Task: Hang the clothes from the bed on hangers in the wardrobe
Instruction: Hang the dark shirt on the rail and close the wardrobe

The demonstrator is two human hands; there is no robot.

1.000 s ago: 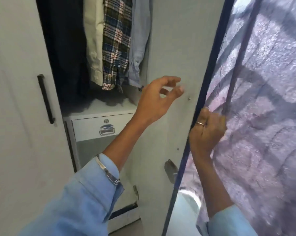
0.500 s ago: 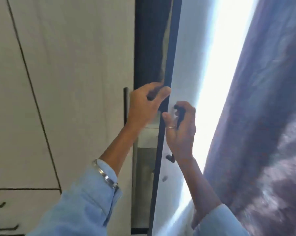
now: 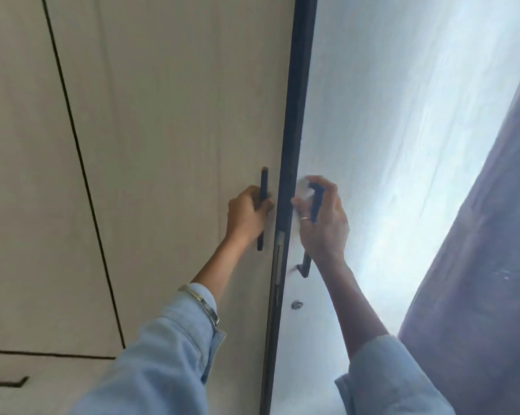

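The wardrobe fills the view, its two doors nearly together with only a thin dark gap (image 3: pixel 291 121) between them. My left hand (image 3: pixel 246 215) grips the black bar handle (image 3: pixel 263 187) of the beige left door (image 3: pixel 169 115). My right hand (image 3: pixel 323 218) curls round the black handle (image 3: pixel 306 266) of the right door (image 3: pixel 387 115), whose face glares white with reflected light. The hanging clothes and hangers inside are hidden behind the doors.
A purple curtain (image 3: pixel 486 265) hangs close on the right. More beige cabinet panels stand to the left, with a drawer handle (image 3: pixel 6 381) at the lower left. A small keyhole (image 3: pixel 296 304) sits below the right door's handle.
The right door has swung almost shut, hiding the clothes and inner drawer. My left hand moved from the door's edge onto the left door's handle; my right hand stays on the right handle.
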